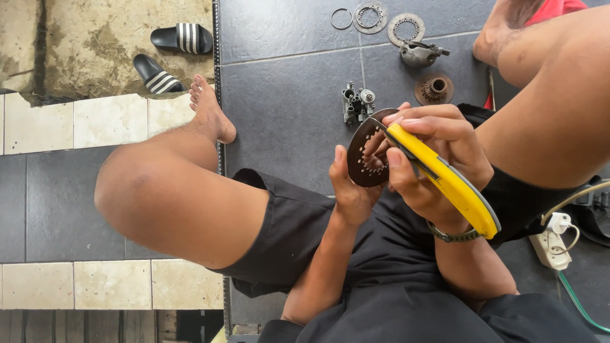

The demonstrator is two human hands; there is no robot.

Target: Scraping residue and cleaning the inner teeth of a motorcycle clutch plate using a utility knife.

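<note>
Head view: my left hand (pixel 351 190) grips the disc (pixel 367 152) on edge; my right hand (pixel 438 152), closed round the yellow knife (pixel 445 181), lays its tip against the disc face.

Head view, single camera: worn on the person's head, facing steeply down over the lap onto dark floor tiles (pixel 286 95). Close range; left hand (pixel 352 190) and right hand (pixel 438 159) sit right of centre. Beyond the grip: metal parts (pixel 419 54) on the floor. Left of the grip: bare knee (pixel 165 197), sandals (pixel 171 54). No second view
</note>
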